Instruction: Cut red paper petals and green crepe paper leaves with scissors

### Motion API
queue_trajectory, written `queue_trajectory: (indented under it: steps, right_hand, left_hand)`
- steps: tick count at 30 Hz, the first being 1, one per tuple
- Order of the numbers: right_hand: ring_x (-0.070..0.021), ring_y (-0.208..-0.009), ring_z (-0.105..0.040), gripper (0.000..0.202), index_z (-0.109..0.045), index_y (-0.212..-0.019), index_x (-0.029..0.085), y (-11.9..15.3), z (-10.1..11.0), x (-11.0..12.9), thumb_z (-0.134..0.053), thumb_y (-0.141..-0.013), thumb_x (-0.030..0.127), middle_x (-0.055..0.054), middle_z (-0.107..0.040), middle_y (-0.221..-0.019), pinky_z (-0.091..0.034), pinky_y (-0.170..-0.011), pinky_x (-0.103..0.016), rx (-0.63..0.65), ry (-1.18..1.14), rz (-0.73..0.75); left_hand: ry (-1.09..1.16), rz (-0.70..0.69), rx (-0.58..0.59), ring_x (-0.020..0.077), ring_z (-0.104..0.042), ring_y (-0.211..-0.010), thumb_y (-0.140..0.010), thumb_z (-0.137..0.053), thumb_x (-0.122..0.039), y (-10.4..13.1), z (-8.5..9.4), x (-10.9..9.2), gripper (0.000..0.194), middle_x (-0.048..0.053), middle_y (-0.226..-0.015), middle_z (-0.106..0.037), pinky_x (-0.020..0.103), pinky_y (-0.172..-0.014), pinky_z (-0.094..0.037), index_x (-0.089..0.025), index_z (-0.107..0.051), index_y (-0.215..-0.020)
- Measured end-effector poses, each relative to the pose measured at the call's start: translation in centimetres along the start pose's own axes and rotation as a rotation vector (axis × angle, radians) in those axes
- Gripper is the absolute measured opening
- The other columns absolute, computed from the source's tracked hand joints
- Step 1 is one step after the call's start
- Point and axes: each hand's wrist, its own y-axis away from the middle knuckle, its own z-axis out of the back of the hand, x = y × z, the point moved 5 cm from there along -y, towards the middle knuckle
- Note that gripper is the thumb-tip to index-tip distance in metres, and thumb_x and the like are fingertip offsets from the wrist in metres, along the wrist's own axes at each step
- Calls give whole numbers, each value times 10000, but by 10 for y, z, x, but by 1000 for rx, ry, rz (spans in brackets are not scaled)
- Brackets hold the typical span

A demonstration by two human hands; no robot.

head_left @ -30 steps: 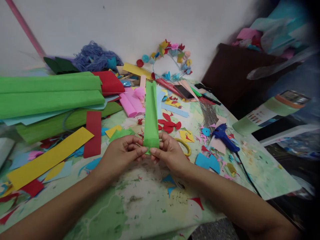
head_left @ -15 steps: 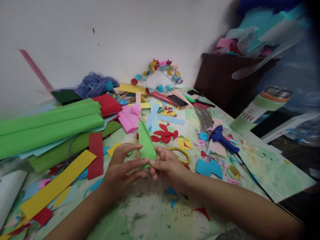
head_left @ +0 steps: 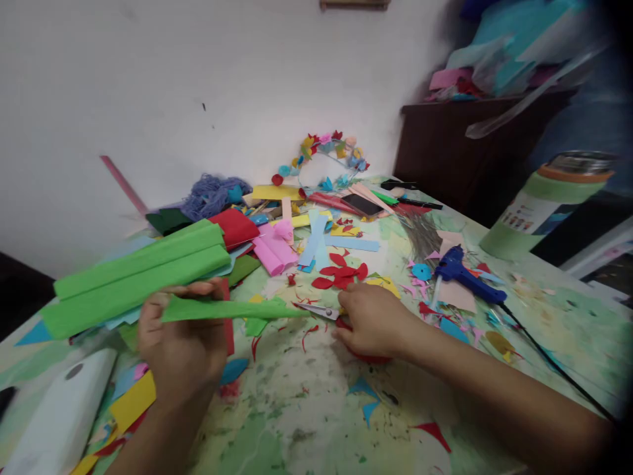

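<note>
My left hand (head_left: 182, 349) is closed on one end of a long, narrow strip of bright green paper (head_left: 225, 309), held level just above the table. The strip's far end reaches rightward to about the tips of the scissors (head_left: 320, 310); I cannot tell whether they touch. My right hand (head_left: 378, 315) is closed over the scissors' handles, part of a red loop showing beneath it. The blades point left and look nearly together. Just behind the right hand lies a cluster of red paper petals (head_left: 341, 272). A small green scrap (head_left: 256, 326) rests under the strip.
A blue glue gun (head_left: 462, 274) with its cord lies at right, before a green bottle (head_left: 544, 204). Folded green crepe paper (head_left: 143, 277) fills the left side, with a white device (head_left: 64, 409) nearer me. At the wall stands a flower wreath (head_left: 309, 146); a phone (head_left: 363, 204) lies nearby.
The green paper was between both hands; now only my left hand holds it, further left. My right hand has let go and taken hold of the scissors. The view has shifted.
</note>
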Motion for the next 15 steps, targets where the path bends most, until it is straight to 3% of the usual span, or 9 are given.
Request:
queue_trajectory:
  steps: [3,7,11,15]
  right_hand:
    - [-264,-781,-601,239,-601,-882,130,3,-8,1,-533,-754,319,-140,-635,-889,-416,-648,-340,85,110,27]
    - [-262,-780,-602,240,-576,-928,127,5,-19,7,-537,-700,189,-134,-624,-873,-416,-644,-337,126,161,54]
    - [-267,-825,-596,333,-542,-1026,107,2,-22,5,-515,-696,144,-150,-618,-912,-421,-640,-328,97,76,8]
    - [-260,-871,-588,386,-519,-1084,116,-4,-15,-2,-540,-701,161,-151,-607,-993,-439,-686,-339,17,-136,-18]
  left_hand:
    - [141,75,-77,66,-556,-545,-871,-428,-117,-13,5,-15,254,-53,-521,-538,126,-533,-482,-196,-545,-659]
    - [136,457,180,21,-360,-300,-894,-400,-120,-17,6,9,234,-74,-488,-472,103,-310,-336,-179,-591,-772]
    - [-67,764,255,16,-378,-299,-847,-471,-62,-5,12,52,147,-49,-520,-495,81,-274,-272,-125,-604,-848]
    - [-239,819,196,47,-493,-379,-828,-505,-31,7,17,77,143,-11,-580,-559,98,-337,-384,-122,-589,-899]
